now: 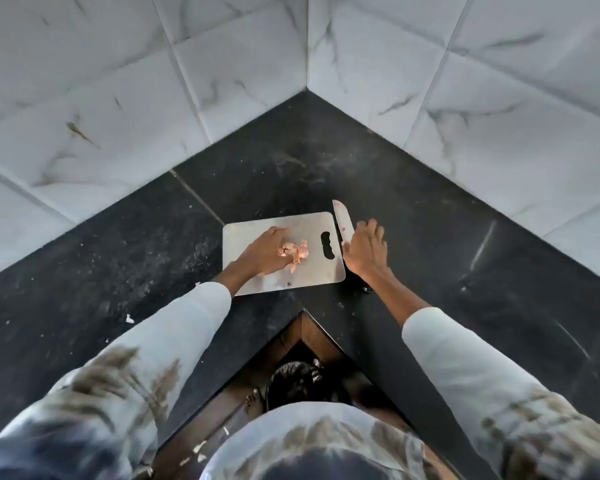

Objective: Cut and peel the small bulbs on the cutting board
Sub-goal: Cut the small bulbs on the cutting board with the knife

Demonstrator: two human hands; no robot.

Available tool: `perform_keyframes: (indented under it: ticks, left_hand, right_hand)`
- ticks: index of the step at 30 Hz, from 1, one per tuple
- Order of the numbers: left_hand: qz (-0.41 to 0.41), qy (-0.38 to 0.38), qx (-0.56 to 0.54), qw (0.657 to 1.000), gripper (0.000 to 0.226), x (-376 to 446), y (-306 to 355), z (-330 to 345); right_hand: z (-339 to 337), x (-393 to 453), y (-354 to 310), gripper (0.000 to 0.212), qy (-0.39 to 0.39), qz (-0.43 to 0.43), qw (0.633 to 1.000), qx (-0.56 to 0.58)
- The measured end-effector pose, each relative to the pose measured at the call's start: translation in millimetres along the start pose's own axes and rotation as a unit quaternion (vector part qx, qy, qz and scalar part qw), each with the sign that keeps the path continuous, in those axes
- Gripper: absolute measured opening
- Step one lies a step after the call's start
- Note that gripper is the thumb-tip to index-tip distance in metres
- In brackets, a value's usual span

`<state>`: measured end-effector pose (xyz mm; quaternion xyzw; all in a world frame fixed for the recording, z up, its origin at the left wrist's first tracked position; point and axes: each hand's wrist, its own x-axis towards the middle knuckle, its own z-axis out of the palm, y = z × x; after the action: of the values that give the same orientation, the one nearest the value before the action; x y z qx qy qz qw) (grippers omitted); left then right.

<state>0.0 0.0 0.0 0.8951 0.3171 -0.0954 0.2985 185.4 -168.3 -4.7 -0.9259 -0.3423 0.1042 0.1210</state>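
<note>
A steel cutting board [253, 233] with a handle slot lies on the black counter in the corner. On its middle sits a small heap of pinkish bulbs and loose peels [296, 251]. My left hand [262, 252] rests palm down on the board, its fingers curled against the left side of that heap; whether it grips a bulb is hidden. A knife [342, 218] lies just off the board's right edge, its blade pointing away from me. My right hand [364, 252] lies over the knife's handle with fingers spread, not closed around it.
Marble-patterned tiled walls [305, 46] close the counter corner behind the board. The black countertop [430, 237] stretches left and right, with small peel scraps [129, 319] at the left. Below the counter's inner corner stands a bin lined with a black bag [293, 379].
</note>
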Motion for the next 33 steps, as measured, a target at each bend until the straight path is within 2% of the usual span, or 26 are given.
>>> perform_keyframes:
  ticks: [3,7,12,19,24,29,31,33]
  left_hand:
    - [-0.002,-0.001,0.001,1.0,0.084,-2.5,-2.5,3.2]
    - [0.014,0.007,0.037,0.999,0.078,-1.8,-0.3,12.7]
    - [0.022,0.035,0.077,0.996,0.07,-0.6,2.8,20.5]
    - [0.011,0.098,0.061,0.993,0.06,-1.7,7.5,24.9]
    - [-0.04,0.118,-0.008,0.992,0.077,-4.2,11.6,29.1]
    - [-0.059,0.128,-0.134,0.981,0.076,-3.6,4.7,35.1]
    - [-0.058,0.147,-0.149,0.976,0.074,-3.0,2.7,35.8]
    - [-0.062,0.158,-0.15,0.974,0.076,-2.8,1.8,35.9]
  right_hand:
    - [4.9,-5.7,3.8,0.061,-0.02,0.059,0.998,0.024]
    - [12.0,-6.3,8.3,0.065,-0.048,0.09,0.994,0.042]
    - [23.3,-5.9,13.3,0.058,-0.052,0.098,0.993,0.048]
    - [26.6,-4.5,17.5,0.047,-0.052,0.114,0.987,0.096]
    - [27.6,-9.4,14.5,0.031,-0.017,0.111,0.978,0.174]
    - [20.3,-17.0,-2.5,0.031,0.011,0.074,0.972,0.222]
    - [21.1,-20.6,-13.0,0.031,0.0,0.049,0.971,0.233]
    - [25.0,-25.5,-24.1,0.03,-0.043,0.025,0.97,0.237]
